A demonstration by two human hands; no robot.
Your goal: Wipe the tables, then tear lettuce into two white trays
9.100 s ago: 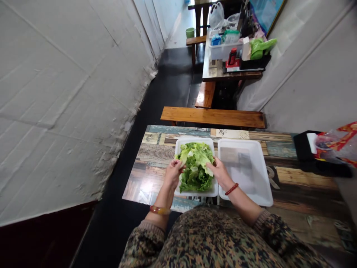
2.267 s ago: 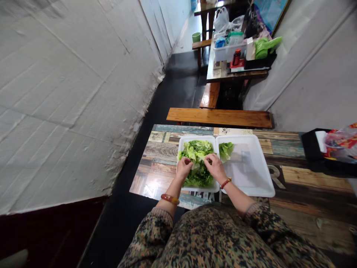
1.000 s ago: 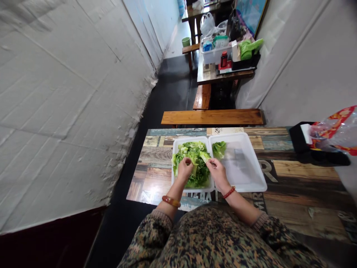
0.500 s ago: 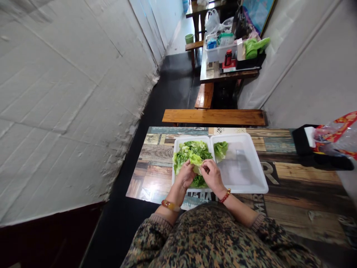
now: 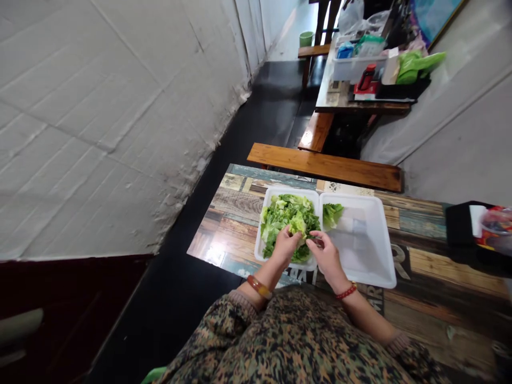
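Note:
Over the left white tray (image 5: 259, 250), heaped with torn green lettuce (image 5: 276, 218), both of my hands are close together. My left hand (image 5: 285, 246) is closed on a pale green lettuce leaf (image 5: 297, 224), which it holds just above the heap. To its right, my right hand (image 5: 327, 257) has its thumb and fingers a little apart beside that leaf, with nothing visible held in them. The right white tray (image 5: 360, 250) adjoins the left one. A single lettuce piece (image 5: 332, 214) lies in its far left corner.
The trays stand on a wood-patterned table (image 5: 236, 213). A black holder (image 5: 460, 229) with packets is at the right. Beyond the table run a wooden bench (image 5: 324, 164) and a second table (image 5: 336, 101) loaded with containers. A white wall (image 5: 120, 106) rises at left.
The view has turned, so the trays appear further right. My right hand has drawn slightly away from the leaf, its fingers loosening. My left hand keeps hold of the leaf.

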